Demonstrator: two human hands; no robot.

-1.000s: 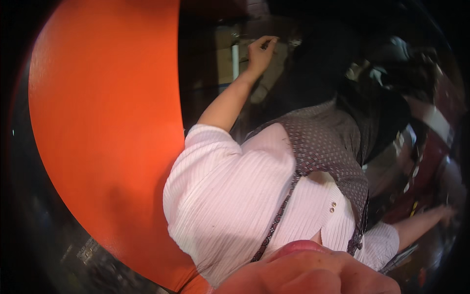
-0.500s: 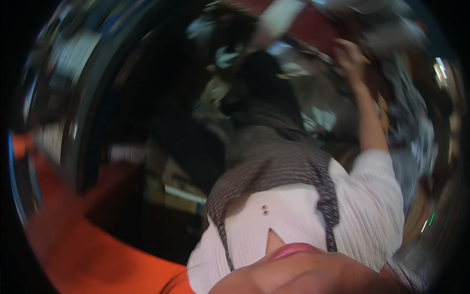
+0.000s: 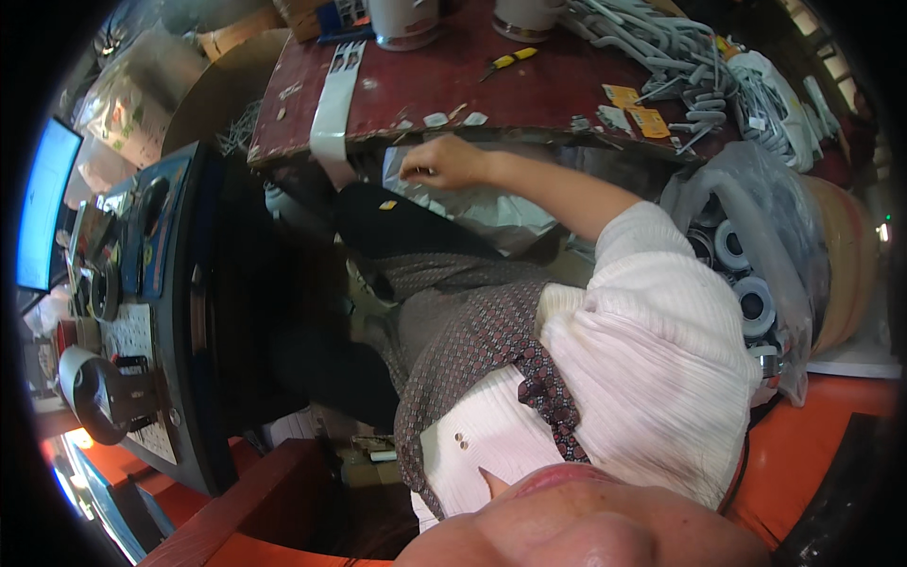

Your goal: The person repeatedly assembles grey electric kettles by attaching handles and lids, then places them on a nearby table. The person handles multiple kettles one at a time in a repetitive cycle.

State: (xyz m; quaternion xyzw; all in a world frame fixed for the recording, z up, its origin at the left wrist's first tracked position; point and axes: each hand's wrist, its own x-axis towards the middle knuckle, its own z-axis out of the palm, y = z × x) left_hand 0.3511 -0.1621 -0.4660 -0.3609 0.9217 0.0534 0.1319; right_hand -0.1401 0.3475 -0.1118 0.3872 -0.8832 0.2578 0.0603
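Note:
My right hand point(image 3: 442, 163) hangs just off the near edge of a dark red worktable point(image 3: 425, 90), above my dark-trousered knee. Its fingers curl inward toward the thumb; whatever may be between them is hidden. Close to its left, a white paper strip point(image 3: 331, 123) with small printed pictures lies on the tabletop and droops over the edge. A small yellow piece point(image 3: 387, 205) rests on my trouser leg, just below the hand. A yellow-and-black cutter point(image 3: 508, 62) lies farther back on the table. My left hand is out of view.
White buckets point(image 3: 404, 24) stand at the table's back. Grey hooked rods point(image 3: 652, 47) and orange labels point(image 3: 649, 122) lie on its right. A clear plastic bag of round parts point(image 3: 746, 255) is at my right. A desk point(image 3: 194, 321) with a monitor point(image 3: 47, 203) stands left.
My view has swung, and the earlier blur has gone. My right hand has moved left along the table edge, its spread fingers now curled.

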